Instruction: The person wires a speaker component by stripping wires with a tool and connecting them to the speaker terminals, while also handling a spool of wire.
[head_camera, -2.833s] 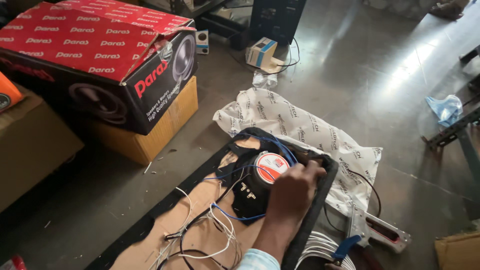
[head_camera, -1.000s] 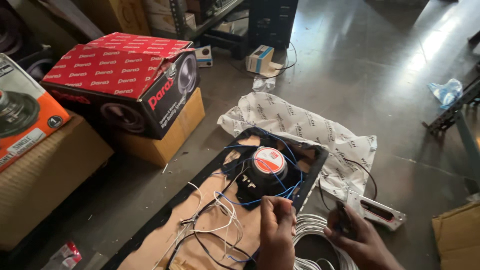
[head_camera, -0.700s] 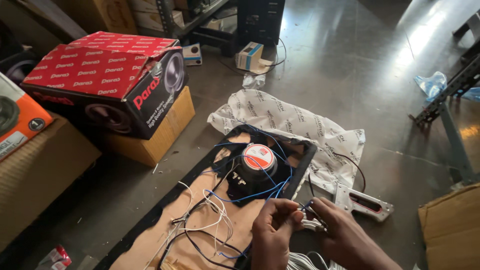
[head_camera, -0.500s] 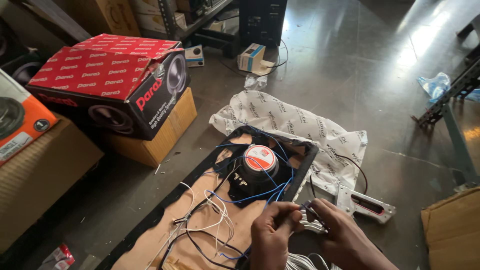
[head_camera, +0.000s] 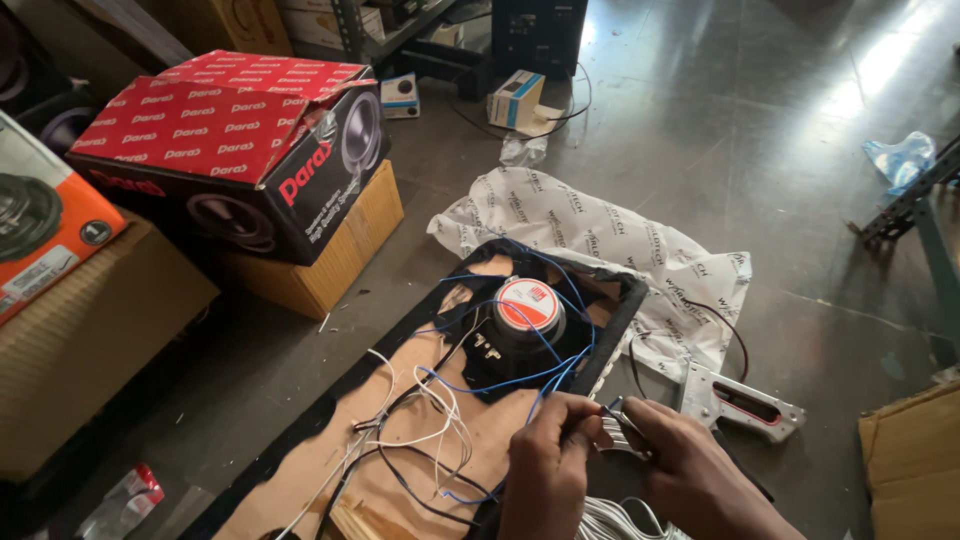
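Note:
A black speaker (head_camera: 525, 330) with a red-and-white round magnet label sits face down in a wooden panel (head_camera: 420, 450) with black edging, lying on the floor. Blue wires (head_camera: 500, 380) and white wires (head_camera: 430, 410) loop over the panel. My left hand (head_camera: 550, 470) pinches the end of a blue wire at the panel's right edge. Touching it, my right hand (head_camera: 690, 475) grips a small silver metal tool (head_camera: 622, 432) against that wire. A coil of white cable (head_camera: 610, 520) lies under my hands.
A metal staple gun (head_camera: 745, 400) lies right of the panel on the concrete floor. A crumpled printed white bag (head_camera: 600, 235) lies behind it. A red-and-black speaker box (head_camera: 230, 140) sits on cardboard boxes at the left. Small boxes (head_camera: 515, 100) stand at the back.
My left hand has left the speaker's magnet and drawn back to the panel's near right edge. My right hand has come into view and joined it with the silver tool.

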